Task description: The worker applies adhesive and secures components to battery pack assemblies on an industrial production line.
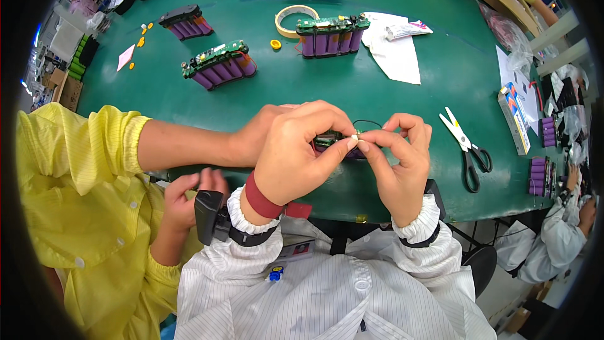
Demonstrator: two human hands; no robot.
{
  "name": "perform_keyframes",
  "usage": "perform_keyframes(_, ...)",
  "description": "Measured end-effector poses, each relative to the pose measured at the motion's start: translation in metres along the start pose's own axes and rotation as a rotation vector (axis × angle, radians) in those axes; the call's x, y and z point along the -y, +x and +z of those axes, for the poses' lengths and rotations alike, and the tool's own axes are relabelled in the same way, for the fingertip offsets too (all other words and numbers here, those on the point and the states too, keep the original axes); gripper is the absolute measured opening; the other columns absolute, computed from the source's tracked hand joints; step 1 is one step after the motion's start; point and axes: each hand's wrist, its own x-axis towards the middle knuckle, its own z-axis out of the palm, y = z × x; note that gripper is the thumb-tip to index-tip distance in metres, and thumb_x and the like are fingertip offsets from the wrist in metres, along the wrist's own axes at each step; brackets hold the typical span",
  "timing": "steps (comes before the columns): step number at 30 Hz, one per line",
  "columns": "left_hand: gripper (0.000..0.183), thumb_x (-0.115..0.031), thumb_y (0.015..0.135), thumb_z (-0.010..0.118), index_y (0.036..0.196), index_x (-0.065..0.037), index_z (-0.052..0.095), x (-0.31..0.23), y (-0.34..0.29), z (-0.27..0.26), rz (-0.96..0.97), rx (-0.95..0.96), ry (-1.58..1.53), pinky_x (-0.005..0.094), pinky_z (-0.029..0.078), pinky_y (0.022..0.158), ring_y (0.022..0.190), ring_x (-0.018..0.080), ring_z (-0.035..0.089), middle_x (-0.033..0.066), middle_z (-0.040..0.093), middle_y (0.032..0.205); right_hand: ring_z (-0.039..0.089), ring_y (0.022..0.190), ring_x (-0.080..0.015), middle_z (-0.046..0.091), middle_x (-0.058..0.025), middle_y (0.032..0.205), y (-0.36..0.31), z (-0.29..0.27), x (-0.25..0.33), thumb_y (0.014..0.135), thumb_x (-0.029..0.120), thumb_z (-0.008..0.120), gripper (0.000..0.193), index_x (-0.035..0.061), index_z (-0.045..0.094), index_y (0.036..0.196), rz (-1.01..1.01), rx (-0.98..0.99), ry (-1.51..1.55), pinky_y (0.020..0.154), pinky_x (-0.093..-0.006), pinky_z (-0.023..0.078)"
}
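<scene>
Your left hand (296,148) and right hand (399,160) meet above the table (456,75), thumb and forefinger of each closed in a pinch on a small white piece (354,140). Just beneath your fingers is a battery pack (326,140), partly hidden by them. Scissors (464,143) lie to your right; a co-worker's forearm (195,143) rests at your left.
</scene>
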Motion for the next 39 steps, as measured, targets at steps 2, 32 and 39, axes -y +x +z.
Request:
perform_keyframes(2, 0.009, 0.0, 0.076, 0.072, 0.083, 0.002, 0.067, 0.002, 0.0, 0.0, 0.006, -0.015, 0.016, 0.0287, 0.05, 0.07, 0.08, 0.0201, 0.064, 0.0116, 0.068, 0.088, 0.045, 0.09, -0.021, 0.055, -0.0009, 0.098, 0.002, 0.004, -0.001, 0.074, 0.013, 0.077, 0.012, 0.0155, 0.073, 0.085, 0.028, -0.023, 0.056, 0.081, -0.0332, 0.033)
perform_keyframes(32, 0.018, 0.006, 0.072, 0.064, 0.087, -0.002, 0.068, 0.013, -0.121, 0.048, 0.112, 0.174, -0.205, 0.0326, 0.046, 0.066, 0.07, 0.0235, 0.058, 0.0076, 0.064, 0.077, 0.047, 0.096, -0.0182, 0.048, -0.003, 0.104, 0.009, -0.078, 0.066, 0.095, 0.026, 0.055, 0.024, 0.0089, 0.052, 0.112, 0.076, 0.196, 1.669, 0.087, -0.0383, 0.03)
perform_keyframes(39, 0.021, 0.006, 0.073, 0.064, 0.092, -0.002, 0.067, 0.017, -0.125, 0.046, 0.063, 0.18, -0.094, 0.0313, 0.046, 0.065, 0.07, 0.0221, 0.058, 0.0077, 0.062, 0.077, 0.045, 0.089, -0.0199, 0.04, -0.0049, 0.109, -0.031, -0.126, 0.094, 0.091, 0.018, 0.055, 0.027, 0.0132, 0.049, 0.117, -0.287, 0.23, 2.03, 0.086, -0.0407, 0.028)
